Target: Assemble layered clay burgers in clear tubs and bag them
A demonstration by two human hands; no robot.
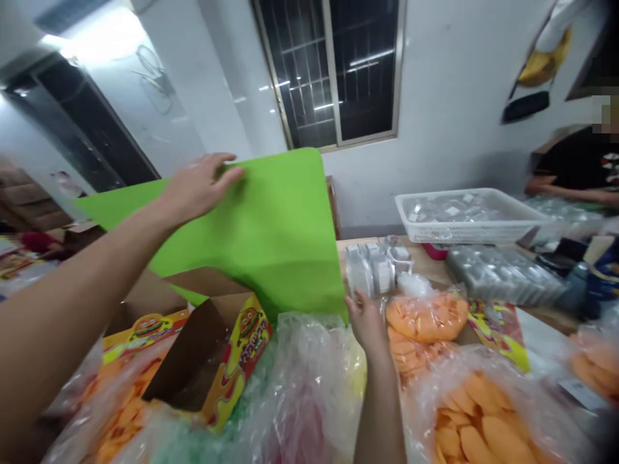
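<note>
A large bright green board [278,232] with rounded corners stands tilted up in front of me, its sheet looking thin. My left hand [198,183] is at the board's upper edge, thumb and fingers apart; whether it bears any of the weight I cannot tell. Lower down, my right hand [367,322] has its fingers closed at the board's right edge. Below the board sits an open cardboard display box [207,354] with a burger print. Clear plastic bags with pink contents [300,399] and orange pieces [476,419] lie around the hands.
Another printed box [149,328] stands at left. To the right are rolls of clear packaging [370,270], a bag of orange discs [428,316], a white basket [469,232] and stacked clear plastic packs [503,274]. A person in a black shirt [575,164] works at far right.
</note>
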